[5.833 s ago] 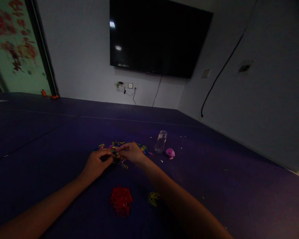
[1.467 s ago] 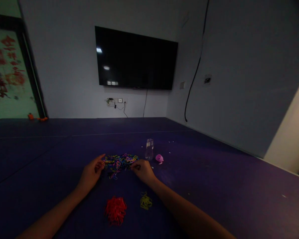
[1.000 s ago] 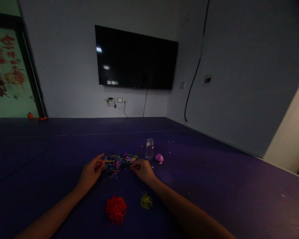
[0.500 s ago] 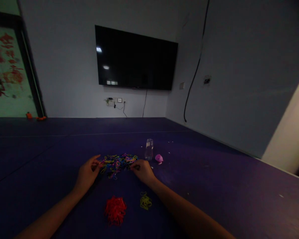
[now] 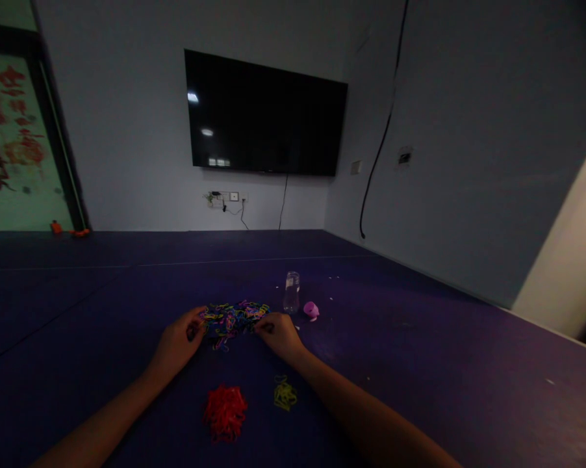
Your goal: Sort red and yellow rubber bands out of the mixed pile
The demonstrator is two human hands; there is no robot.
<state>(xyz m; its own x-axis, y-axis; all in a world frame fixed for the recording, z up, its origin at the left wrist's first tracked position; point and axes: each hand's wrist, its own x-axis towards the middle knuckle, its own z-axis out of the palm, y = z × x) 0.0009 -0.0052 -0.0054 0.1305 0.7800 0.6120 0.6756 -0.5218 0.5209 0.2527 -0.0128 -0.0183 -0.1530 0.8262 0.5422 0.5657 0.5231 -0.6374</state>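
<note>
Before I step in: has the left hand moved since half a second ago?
Yes: the left hand has shifted right, judged against the red pile.

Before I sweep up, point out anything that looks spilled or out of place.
Small white scraps lie scattered on the purple floor surface, looking like litter. The clear bottle stands uncapped, a pink cup-shaped piece beside it.

My L hand (image 5: 180, 338) & R hand (image 5: 280, 333) are apart now — at opp. sides of the multicoloured pile (image 5: 232, 318) — not tog. over it.
</note>
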